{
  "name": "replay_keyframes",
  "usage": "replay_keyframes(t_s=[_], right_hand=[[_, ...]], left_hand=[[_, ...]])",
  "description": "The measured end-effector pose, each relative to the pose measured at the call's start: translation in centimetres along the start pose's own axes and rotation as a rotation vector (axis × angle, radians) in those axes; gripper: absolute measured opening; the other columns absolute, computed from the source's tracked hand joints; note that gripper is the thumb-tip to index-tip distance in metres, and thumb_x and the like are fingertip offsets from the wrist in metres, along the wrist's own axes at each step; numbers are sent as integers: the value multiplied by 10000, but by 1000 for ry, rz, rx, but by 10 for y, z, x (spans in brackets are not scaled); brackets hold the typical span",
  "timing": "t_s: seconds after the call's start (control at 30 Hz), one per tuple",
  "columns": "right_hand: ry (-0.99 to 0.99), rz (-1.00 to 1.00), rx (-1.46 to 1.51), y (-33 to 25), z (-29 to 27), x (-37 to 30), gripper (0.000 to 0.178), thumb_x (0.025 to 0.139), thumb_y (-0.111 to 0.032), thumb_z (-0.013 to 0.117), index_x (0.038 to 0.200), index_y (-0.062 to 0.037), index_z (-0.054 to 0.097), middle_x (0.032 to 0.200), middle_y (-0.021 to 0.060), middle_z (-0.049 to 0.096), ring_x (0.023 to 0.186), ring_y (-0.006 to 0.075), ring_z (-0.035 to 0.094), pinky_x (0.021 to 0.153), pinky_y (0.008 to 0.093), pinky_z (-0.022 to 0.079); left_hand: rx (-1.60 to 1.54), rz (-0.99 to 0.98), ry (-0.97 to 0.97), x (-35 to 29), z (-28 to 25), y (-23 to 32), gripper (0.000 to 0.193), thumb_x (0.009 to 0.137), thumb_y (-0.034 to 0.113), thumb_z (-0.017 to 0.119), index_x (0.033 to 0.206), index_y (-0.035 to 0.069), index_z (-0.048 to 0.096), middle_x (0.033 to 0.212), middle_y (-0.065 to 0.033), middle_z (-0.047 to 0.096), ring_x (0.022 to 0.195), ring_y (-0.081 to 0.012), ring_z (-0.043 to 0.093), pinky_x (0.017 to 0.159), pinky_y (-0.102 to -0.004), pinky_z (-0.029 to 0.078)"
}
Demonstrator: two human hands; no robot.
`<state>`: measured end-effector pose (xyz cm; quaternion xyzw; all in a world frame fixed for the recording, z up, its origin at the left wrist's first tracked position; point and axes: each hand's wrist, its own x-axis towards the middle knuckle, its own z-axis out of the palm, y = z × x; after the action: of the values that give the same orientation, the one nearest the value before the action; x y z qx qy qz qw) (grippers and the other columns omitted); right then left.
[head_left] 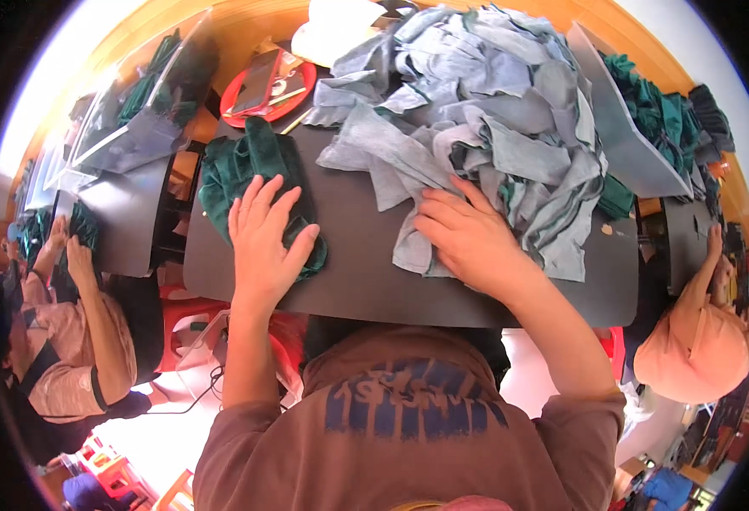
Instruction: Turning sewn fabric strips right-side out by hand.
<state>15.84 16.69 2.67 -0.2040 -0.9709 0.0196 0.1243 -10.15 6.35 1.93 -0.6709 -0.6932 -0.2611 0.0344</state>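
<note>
My left hand (264, 234) lies palm down, fingers spread, on a bundle of dark green velvet cloth (276, 153) at the left of the table. The velvet is folded, with one strip reaching toward the far side. My right hand (468, 232) rests over the near edge of a large heap of grey cloth pieces (510, 85). Its fingers are spread and slightly bent, with the tips lying on the cloth; the thumb is hidden. Dark green edges show between some of the grey pieces.
A red round tray (293, 99) holds a dark flat object. Clear plastic bins of green cloth stand left (140, 128) and right (600, 119). People sit working on both sides, including one in a peach top (694, 353). The dark table's (374, 298) near edge meets my body.
</note>
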Motion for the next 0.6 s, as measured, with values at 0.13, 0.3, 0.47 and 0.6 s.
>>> replay_keyframes(t_s=[0.13, 0.3, 0.47, 0.6], right_hand=[[87, -20, 66, -9, 1, 0, 319, 649, -61, 620, 966, -69, 586, 1025, 54, 573, 1120, 226, 491, 1041, 434, 287], [318, -51, 404, -30, -7, -3, 310, 648, -39, 630, 956, -59, 605, 962, 72, 595, 1030, 263, 537, 956, 437, 374], [562, 70, 820, -47, -27, -12, 236, 735, -49, 623, 970, -43, 605, 887, 102, 594, 885, 263, 584, 791, 359, 451], [835, 395, 1413, -57, -48, -37, 131, 853, -138, 588, 939, -40, 591, 844, 73, 606, 771, 197, 600, 660, 285, 475]], left_hand=[[35, -2, 20, -2, -4, 4, 455, 741, 218, 649, 1158, 64, 549, 1291, -117, 456, 1260, -311, 342, 1048, -452, 189], [1, -10, 253, -15, -8, 20, 461, 755, 177, 634, 1183, 43, 528, 1303, -137, 443, 1255, -314, 350, 1051, -450, 193], [-323, 165, 329, -26, -13, 51, 373, 813, 161, 550, 1127, -39, 528, 1187, -190, 507, 1156, -351, 462, 983, -439, 331], [-365, 278, 189, -26, -5, 82, 389, 810, 205, 556, 1112, -39, 536, 1138, -192, 533, 1099, -366, 491, 939, -445, 363]])
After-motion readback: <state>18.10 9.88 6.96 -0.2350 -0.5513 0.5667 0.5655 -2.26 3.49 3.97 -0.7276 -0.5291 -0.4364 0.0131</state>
